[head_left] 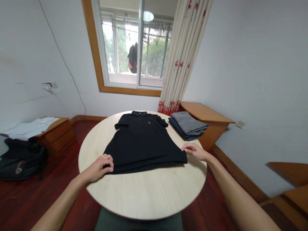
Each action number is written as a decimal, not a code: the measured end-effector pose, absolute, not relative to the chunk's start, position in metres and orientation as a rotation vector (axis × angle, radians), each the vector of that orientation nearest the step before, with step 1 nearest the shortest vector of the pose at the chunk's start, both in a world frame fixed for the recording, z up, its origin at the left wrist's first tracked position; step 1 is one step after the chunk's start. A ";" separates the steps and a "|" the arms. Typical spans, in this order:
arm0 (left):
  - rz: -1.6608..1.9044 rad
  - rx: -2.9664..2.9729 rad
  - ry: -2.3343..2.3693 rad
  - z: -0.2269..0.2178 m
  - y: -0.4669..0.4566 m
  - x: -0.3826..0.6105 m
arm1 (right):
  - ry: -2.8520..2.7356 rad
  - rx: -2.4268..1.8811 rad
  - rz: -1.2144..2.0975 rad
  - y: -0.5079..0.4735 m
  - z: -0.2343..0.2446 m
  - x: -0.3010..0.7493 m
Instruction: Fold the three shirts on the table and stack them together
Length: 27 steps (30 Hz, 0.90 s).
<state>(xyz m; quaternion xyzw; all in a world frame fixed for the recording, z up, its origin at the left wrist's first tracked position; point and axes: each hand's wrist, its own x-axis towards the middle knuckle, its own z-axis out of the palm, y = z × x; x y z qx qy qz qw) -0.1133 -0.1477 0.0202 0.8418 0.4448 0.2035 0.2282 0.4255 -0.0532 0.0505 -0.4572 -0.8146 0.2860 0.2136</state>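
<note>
A black polo shirt (pixel 141 141) lies spread flat, front up, on a round pale wooden table (pixel 144 189), collar pointing away from me. My left hand (pixel 99 167) is curled around the shirt's bottom left hem corner. At the bottom right hem corner, my right hand (pixel 196 150) pinches the fabric with bent fingers. Both forearms reach in from the near edge of the table.
A stack of folded grey and navy garments (pixel 187 125) sits at the table's far right. A wooden cabinet (pixel 209 123) stands behind it, a low drawer unit (pixel 56 133) with white cloth at left, a black bag (pixel 21 158) on the floor.
</note>
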 end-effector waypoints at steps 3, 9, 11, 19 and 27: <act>0.534 2.267 1.176 0.035 -0.157 -0.105 | -2.304 -1.382 0.772 -0.055 0.057 0.425; 0.298 1.977 1.113 0.068 -0.163 -0.104 | -2.436 -1.765 0.875 -0.053 0.075 0.400; 0.309 1.956 1.130 0.074 -0.148 -0.094 | -2.489 -1.810 0.681 -0.047 0.081 0.375; 0.367 2.395 1.467 0.030 -0.061 -0.016 | -2.511 -1.384 0.296 -0.037 0.030 0.221; 0.247 2.367 1.868 -0.001 -0.046 -0.075 | -2.319 -1.632 0.220 -0.032 -0.010 0.289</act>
